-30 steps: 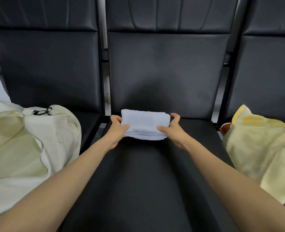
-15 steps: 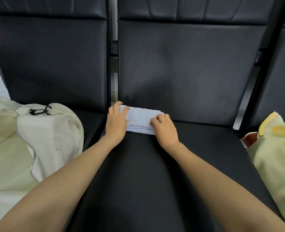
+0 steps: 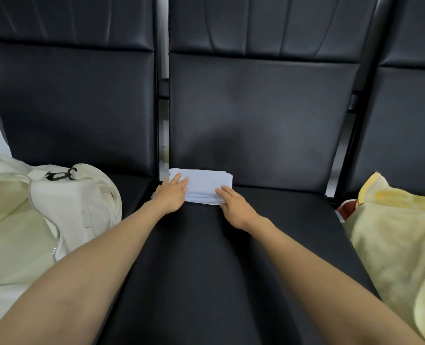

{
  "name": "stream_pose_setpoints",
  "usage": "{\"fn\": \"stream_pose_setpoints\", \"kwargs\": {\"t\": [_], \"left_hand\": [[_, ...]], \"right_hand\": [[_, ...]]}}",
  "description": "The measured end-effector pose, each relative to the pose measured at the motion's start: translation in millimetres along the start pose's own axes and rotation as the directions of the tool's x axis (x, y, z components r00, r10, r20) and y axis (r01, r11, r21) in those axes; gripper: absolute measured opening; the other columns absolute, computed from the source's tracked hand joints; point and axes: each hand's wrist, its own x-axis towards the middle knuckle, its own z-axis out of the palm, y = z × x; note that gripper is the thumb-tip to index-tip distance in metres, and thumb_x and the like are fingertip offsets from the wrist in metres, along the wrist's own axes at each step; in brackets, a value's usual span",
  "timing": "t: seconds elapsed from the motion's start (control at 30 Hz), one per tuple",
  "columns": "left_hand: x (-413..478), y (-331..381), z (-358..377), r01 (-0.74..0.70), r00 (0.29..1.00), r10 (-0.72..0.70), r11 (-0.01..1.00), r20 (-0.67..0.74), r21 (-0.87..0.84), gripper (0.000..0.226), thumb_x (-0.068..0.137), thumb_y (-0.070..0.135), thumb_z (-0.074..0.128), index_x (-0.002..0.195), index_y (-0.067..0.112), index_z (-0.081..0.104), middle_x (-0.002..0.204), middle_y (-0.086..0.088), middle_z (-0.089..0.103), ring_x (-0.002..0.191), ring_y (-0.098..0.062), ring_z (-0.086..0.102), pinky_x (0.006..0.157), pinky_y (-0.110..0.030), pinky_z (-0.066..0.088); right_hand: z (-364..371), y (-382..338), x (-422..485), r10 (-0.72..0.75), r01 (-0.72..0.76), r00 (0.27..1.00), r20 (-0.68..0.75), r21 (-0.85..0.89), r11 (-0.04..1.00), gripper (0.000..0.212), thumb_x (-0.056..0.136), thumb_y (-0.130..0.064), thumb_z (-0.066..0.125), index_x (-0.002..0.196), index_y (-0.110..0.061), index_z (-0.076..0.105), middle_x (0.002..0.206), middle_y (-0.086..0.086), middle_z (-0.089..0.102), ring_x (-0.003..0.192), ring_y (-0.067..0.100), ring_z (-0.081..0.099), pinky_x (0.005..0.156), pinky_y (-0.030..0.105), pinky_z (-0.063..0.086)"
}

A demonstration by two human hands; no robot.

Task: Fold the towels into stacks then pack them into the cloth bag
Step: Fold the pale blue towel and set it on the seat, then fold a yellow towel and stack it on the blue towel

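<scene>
A folded pale blue towel lies at the back left of the middle black seat, against the backrest. My left hand lies flat on the towel's left end with straight fingers. My right hand presses its front right corner, fingers straight. On the left seat stands the cream cloth bag, its zipper open and a black clip on top. A heap of unfolded yellow towels covers the right seat.
Tall black backrests close off the far side. A red-brown cloth peeks from under the yellow heap. The front of the middle seat is bare black leather between my forearms.
The towel has gone from held between both hands at mid-seat to lying at the back left of the seat. Both hands now rest flat on top of it.
</scene>
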Motion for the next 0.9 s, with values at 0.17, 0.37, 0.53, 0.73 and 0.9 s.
{"fn": "stream_pose_setpoints", "kwargs": {"t": [0.17, 0.37, 0.53, 0.73, 0.9], "left_hand": [[-40.7, 27.9, -3.5, -0.025, 0.998, 0.017, 0.992, -0.064, -0.128, 0.044, 0.103, 0.019, 0.034, 0.146, 0.011, 0.034, 0.154, -0.010, 0.028, 0.143, -0.028, 0.019, 0.114, -0.032, 0.017], [-115.9, 92.3, 10.4, -0.104, 0.994, 0.111, 0.958, 0.013, -0.267, 0.048, 0.097, 0.022, 0.050, 0.142, 0.014, 0.040, 0.146, -0.006, 0.039, 0.133, -0.022, 0.039, 0.108, -0.032, 0.034], [-148.8, 181.9, 16.3, -0.238, 0.970, 0.240, 0.915, -0.036, -0.327, 0.036, 0.096, 0.022, 0.052, 0.131, 0.016, 0.053, 0.134, -0.005, 0.049, 0.122, -0.019, 0.050, 0.103, -0.029, 0.040], [-175.3, 288.9, 23.6, -0.356, 0.922, 0.387, 0.811, -0.030, -0.464, 0.035, 0.094, 0.021, 0.055, 0.129, 0.018, 0.054, 0.129, -0.003, 0.054, 0.117, -0.017, 0.053, 0.100, -0.030, 0.044], [-180.1, 350.3, 48.9, -0.313, 0.916, 0.397, 0.798, 0.058, -0.515, 0.035, 0.090, 0.022, 0.058, 0.125, 0.017, 0.057, 0.125, -0.003, 0.059, 0.115, -0.021, 0.055, 0.096, -0.033, 0.047]], "right_hand": [[-29.9, -4.7, -32.5, 0.033, -0.009, 0.990, -0.136, 0.171, 0.985, 0.048, 0.098, -0.016, 0.045, 0.146, -0.016, 0.037, 0.152, 0.001, 0.032, 0.139, 0.022, 0.033, 0.112, 0.033, 0.031], [-68.5, 15.1, -119.9, 0.151, -0.101, 0.968, -0.202, 0.242, 0.965, 0.042, 0.097, -0.023, 0.053, 0.138, -0.018, 0.046, 0.139, 0.004, 0.047, 0.126, 0.019, 0.047, 0.099, 0.022, 0.034], [-99.5, 55.5, -192.1, 0.319, -0.223, 0.897, -0.306, 0.309, 0.925, 0.040, 0.093, -0.022, 0.059, 0.132, -0.015, 0.052, 0.130, 0.008, 0.057, 0.121, 0.022, 0.053, 0.100, 0.028, 0.038], [-127.7, 110.1, -267.3, 0.471, -0.333, 0.773, -0.425, 0.359, 0.872, 0.033, 0.094, -0.018, 0.057, 0.126, -0.009, 0.057, 0.126, 0.010, 0.060, 0.116, 0.024, 0.055, 0.096, 0.029, 0.040], [-143.0, 153.0, -306.6, 0.552, -0.448, 0.697, -0.457, 0.324, 0.833, 0.037, 0.092, -0.009, 0.054, 0.129, -0.010, 0.054, 0.132, 0.011, 0.052, 0.119, 0.027, 0.050, 0.097, 0.032, 0.038]]}}
